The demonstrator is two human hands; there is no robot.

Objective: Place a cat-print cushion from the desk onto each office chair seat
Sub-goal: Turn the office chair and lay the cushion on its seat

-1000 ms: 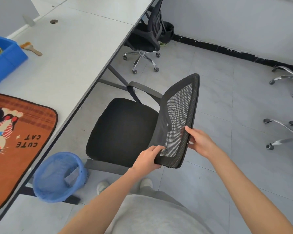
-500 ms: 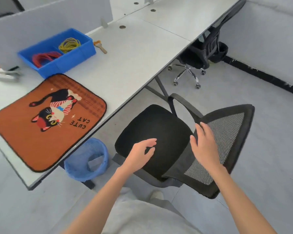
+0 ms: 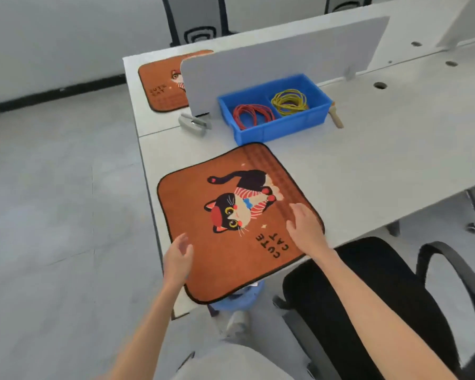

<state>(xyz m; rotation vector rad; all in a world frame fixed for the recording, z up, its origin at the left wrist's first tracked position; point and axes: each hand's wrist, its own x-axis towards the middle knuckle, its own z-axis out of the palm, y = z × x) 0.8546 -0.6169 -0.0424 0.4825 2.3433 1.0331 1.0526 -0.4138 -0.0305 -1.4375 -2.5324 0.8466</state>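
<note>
An orange cat-print cushion (image 3: pixel 203 242) reading "CUTE CAT" lies flat on the white desk (image 3: pixel 368 165), its near corner hanging over the desk edge. My left hand (image 3: pixel 177 260) hovers at the cushion's left near edge, fingers relaxed and holding nothing. My right hand (image 3: pixel 305 229) lies open over the cushion's right edge, fingers spread. The black office chair seat (image 3: pixel 354 283) sits bare at the lower right, just below the desk edge. A second cat-print cushion (image 3: pixel 159 83) lies on the far desk, partly hidden behind a grey divider.
A blue bin (image 3: pixel 274 127) holding red and yellow rubber bands stands behind the near cushion. A grey divider panel (image 3: pixel 272 67) splits the desks, with a metal clamp (image 3: pixel 194 123) at its foot. A blue waste bin (image 3: pixel 239 300) shows under the desk. Grey floor spreads to the left.
My view swung from the chair to the desk. Both hands left the chair's backrest and moved onto the near cushion's edges.
</note>
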